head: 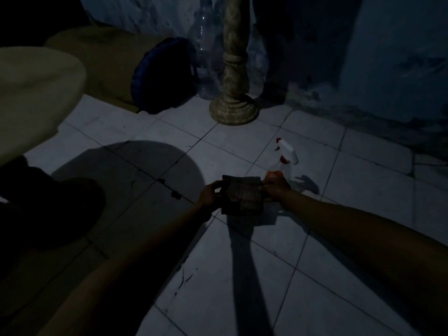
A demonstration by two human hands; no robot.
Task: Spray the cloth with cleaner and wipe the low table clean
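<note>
We hold the dark checked fabric cloth [242, 195] between left hand [210, 194] and right hand [275, 187], each pinching an edge; the clear spray bottle with white-and-red trigger head [286, 157] stands just beyond the right hand, nearer it.

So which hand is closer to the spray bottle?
Right. The right hand is just in front of the spray bottle; the left hand holds the cloth's far side.

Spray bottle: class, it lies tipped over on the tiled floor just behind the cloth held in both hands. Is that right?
Not quite. The head view shows the spray bottle standing upright on the tiled floor, just behind the cloth, held by the left hand and right hand.
</note>
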